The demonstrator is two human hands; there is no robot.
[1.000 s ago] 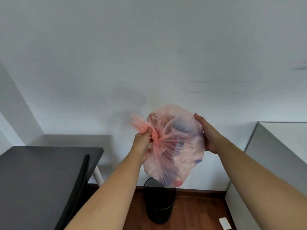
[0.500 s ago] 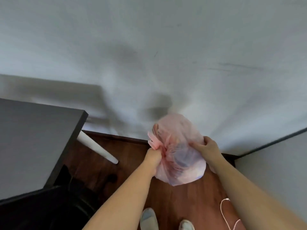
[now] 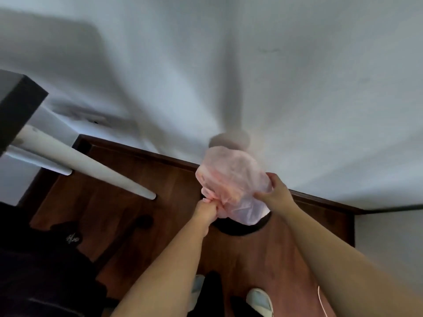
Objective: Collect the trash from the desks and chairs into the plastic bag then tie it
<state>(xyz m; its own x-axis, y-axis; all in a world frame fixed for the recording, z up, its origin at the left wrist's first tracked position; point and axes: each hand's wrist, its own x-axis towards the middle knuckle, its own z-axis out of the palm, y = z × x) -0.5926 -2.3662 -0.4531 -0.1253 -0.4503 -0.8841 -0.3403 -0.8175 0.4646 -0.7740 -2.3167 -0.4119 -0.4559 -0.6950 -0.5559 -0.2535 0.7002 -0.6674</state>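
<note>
A full pink translucent plastic bag [image 3: 231, 181] hangs in the air in front of the white wall, just above a black round bin [image 3: 240, 229] on the floor. My left hand [image 3: 207, 209] grips the bag's gathered, twisted neck at its lower left. My right hand [image 3: 273, 191] holds the bag's right side, fingers curled into the plastic. The bag hides most of the bin's opening. The picture is blurred by motion.
A dark desk corner [image 3: 16, 106] with white legs [image 3: 91, 170] stands at the left. A black chair or bag [image 3: 45, 259] fills the lower left. My shoes [image 3: 258, 300] stand on the wooden floor [image 3: 109, 202]. A white cabinet side [image 3: 389, 236] is at the right.
The view has tilted further down toward the floor. Both hands have lowered the bag, which now hangs over the black bin. Each hand keeps its hold.
</note>
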